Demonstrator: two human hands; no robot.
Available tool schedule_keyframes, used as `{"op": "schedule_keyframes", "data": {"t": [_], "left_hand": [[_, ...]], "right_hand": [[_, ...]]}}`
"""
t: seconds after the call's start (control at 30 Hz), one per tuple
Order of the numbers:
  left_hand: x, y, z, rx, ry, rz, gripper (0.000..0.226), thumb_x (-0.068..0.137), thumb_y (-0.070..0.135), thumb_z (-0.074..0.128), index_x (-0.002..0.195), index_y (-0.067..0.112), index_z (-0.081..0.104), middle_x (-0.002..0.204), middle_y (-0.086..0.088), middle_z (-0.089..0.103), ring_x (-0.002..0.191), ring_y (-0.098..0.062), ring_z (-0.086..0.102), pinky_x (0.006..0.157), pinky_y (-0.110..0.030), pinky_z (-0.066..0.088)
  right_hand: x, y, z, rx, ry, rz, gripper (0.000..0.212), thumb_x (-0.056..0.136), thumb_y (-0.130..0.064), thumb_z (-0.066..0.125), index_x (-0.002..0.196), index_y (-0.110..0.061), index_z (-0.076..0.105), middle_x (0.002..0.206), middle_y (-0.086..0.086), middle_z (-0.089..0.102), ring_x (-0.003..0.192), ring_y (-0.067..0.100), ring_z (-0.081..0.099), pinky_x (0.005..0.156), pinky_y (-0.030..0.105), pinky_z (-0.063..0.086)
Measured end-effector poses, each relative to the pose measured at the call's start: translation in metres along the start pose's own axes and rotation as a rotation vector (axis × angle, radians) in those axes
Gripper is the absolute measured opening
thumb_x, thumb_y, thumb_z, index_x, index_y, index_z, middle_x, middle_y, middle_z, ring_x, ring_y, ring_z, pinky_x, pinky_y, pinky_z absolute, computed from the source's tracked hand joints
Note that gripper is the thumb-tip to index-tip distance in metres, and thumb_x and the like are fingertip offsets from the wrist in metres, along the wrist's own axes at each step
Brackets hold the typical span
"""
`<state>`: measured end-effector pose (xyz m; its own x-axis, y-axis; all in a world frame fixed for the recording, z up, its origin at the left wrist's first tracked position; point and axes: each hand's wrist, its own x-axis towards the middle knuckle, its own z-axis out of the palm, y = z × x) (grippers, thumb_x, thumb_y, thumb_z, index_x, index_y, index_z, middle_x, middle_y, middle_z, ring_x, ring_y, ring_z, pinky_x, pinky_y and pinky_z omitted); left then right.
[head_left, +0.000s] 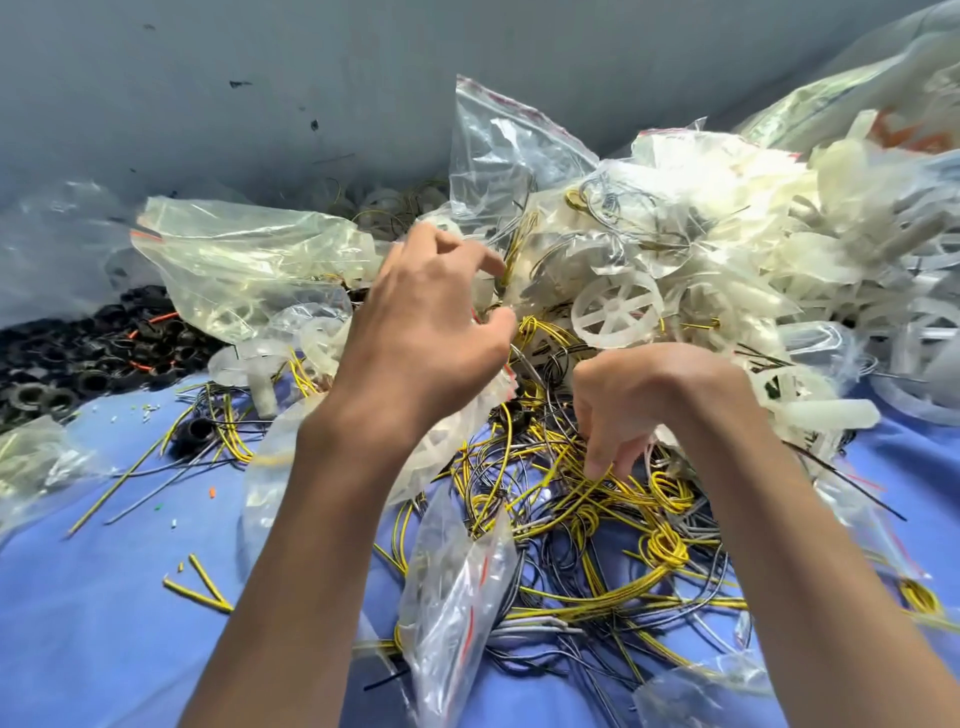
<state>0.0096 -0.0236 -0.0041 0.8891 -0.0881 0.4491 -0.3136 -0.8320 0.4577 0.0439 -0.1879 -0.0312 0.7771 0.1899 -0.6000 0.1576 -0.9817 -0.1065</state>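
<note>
A tangle of yellow and grey wires (613, 525) lies on a blue cloth (104, 623) in front of me. My right hand (654, 400) reaches down into the tangle, and its fingertips pinch some yellow wires (597, 480). My left hand (431, 322) hovers higher, over the edge of a heap of clear bags and white plastic parts. Its fingers are bent like a claw, with a gap between thumb and forefinger. Nothing shows plainly between them. A yellow-and-black wire (514, 249) runs just past its fingertips.
A white spoked wheel (618, 309) lies among several others in the heap at right. Clear zip bags (249, 260) with red strips lie around, one (457, 587) between my forearms. Black rings (78, 364) are piled at left. A grey wall (260, 78) closes the back.
</note>
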Motion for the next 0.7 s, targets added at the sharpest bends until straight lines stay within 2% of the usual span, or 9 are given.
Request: {"op": "schedule_keyframes", "data": {"t": [0.1,0.2,0.27,0.37,0.43,0.47,0.53,0.63,0.7], "left_hand": [[0.001,-0.001,0.001,-0.027,0.005,0.012,0.025,0.084,0.03,0.061,0.109,0.029,0.062,0.116,0.003,0.049,0.108,-0.017,0.053,0.09,-0.032,0.041],[0.001,-0.005,0.001,-0.053,-0.011,-0.007,0.024,0.084,0.03,0.062,0.108,0.03,0.062,0.116,0.004,0.049,0.104,-0.017,0.055,0.092,-0.034,0.043],[0.002,-0.006,0.001,-0.06,-0.04,-0.023,0.024,0.085,0.03,0.062,0.109,0.031,0.062,0.116,0.004,0.049,0.104,-0.019,0.056,0.092,-0.037,0.045],[0.004,-0.008,0.001,-0.093,-0.081,-0.026,0.023,0.086,0.03,0.061,0.108,0.031,0.062,0.113,0.004,0.048,0.103,-0.019,0.057,0.092,-0.039,0.047],[0.004,-0.008,0.001,-0.115,-0.107,-0.02,0.022,0.086,0.029,0.06,0.108,0.032,0.061,0.109,0.004,0.051,0.101,-0.017,0.058,0.092,-0.038,0.047],[0.004,-0.008,0.001,-0.124,-0.121,-0.017,0.022,0.086,0.03,0.06,0.108,0.032,0.061,0.109,0.004,0.053,0.1,-0.017,0.058,0.092,-0.038,0.047],[0.004,-0.007,0.002,-0.139,-0.157,0.004,0.022,0.087,0.028,0.059,0.11,0.031,0.061,0.11,0.004,0.057,0.096,-0.014,0.058,0.091,-0.034,0.047],[0.002,-0.005,0.002,-0.156,-0.275,0.079,0.021,0.089,0.026,0.059,0.111,0.027,0.062,0.109,0.007,0.061,0.089,-0.007,0.059,0.083,-0.026,0.046],[0.001,-0.004,0.003,-0.167,-0.366,0.103,0.021,0.09,0.026,0.059,0.111,0.025,0.063,0.107,0.007,0.063,0.088,-0.007,0.06,0.082,-0.026,0.048]], "right_hand": [[0.007,-0.004,0.004,-0.136,0.043,-0.002,0.023,0.075,-0.029,0.079,0.075,-0.01,0.067,0.058,-0.009,0.066,0.051,0.002,0.063,0.065,0.022,0.051],[0.007,-0.005,0.004,-0.278,0.073,-0.065,0.03,0.076,-0.036,0.077,0.064,-0.016,0.058,0.06,-0.008,0.057,0.064,0.015,0.056,0.059,0.024,0.042],[0.001,0.001,0.0,-0.294,0.103,-0.102,0.026,0.08,-0.036,0.072,0.067,-0.019,0.058,0.066,-0.007,0.055,0.063,0.013,0.051,0.053,0.024,0.036],[-0.011,0.013,-0.007,-0.121,0.147,-0.144,0.014,0.086,-0.027,0.067,0.081,-0.015,0.065,0.072,-0.006,0.065,0.059,0.006,0.057,0.05,0.021,0.041],[-0.016,0.023,-0.011,0.091,0.173,-0.177,0.01,0.087,-0.016,0.067,0.077,-0.016,0.064,0.058,-0.01,0.066,0.052,-0.001,0.061,0.048,0.014,0.044],[-0.018,0.026,-0.013,0.143,0.189,-0.196,0.016,0.087,-0.013,0.066,0.074,-0.02,0.061,0.051,-0.013,0.063,0.047,-0.004,0.059,0.046,0.011,0.042],[-0.022,0.031,-0.015,0.13,0.223,-0.22,0.025,0.089,-0.012,0.064,0.07,-0.027,0.056,0.049,-0.014,0.06,0.045,-0.004,0.054,0.047,0.011,0.039],[-0.025,0.03,-0.016,0.075,0.292,-0.242,0.018,0.093,-0.015,0.057,0.076,-0.021,0.059,0.062,-0.006,0.055,0.055,0.007,0.048,0.055,0.023,0.038],[-0.027,0.028,-0.017,0.092,0.35,-0.274,0.023,0.095,-0.02,0.054,0.072,-0.019,0.055,0.061,-0.006,0.049,0.053,0.008,0.042,0.052,0.023,0.033]]}}
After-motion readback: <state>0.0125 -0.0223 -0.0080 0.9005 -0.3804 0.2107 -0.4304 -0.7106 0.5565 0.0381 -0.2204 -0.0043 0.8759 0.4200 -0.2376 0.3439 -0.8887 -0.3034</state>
